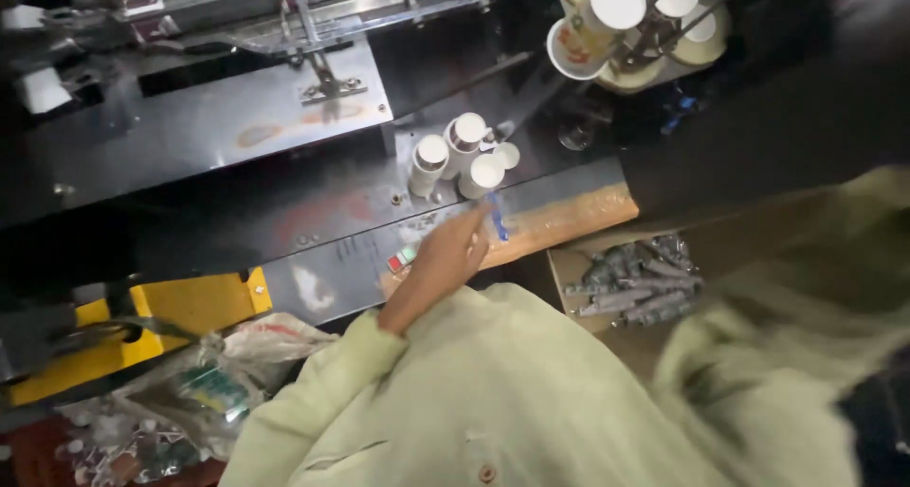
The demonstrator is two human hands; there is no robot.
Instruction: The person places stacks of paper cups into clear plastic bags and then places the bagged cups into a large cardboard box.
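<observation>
A thin blue pen-like object [498, 217] is held at the fingertips of the left hand [453, 252], which is extended from a pale green sleeve [313, 392] and closed around the object's lower end. The object is slim, bright blue and slightly blurred, so finer detail cannot be told. The right hand is not seen. Just beyond the left hand, three white capped tubes [455, 155] are lying together on the grey metal machine bed [313, 212]. To the right of the hand, a cardboard box [569, 269] of silvery tubes is placed. Further right and beyond, a rotating holder of white tubes [630, 23] is mounted. The surroundings are dim.
</observation>
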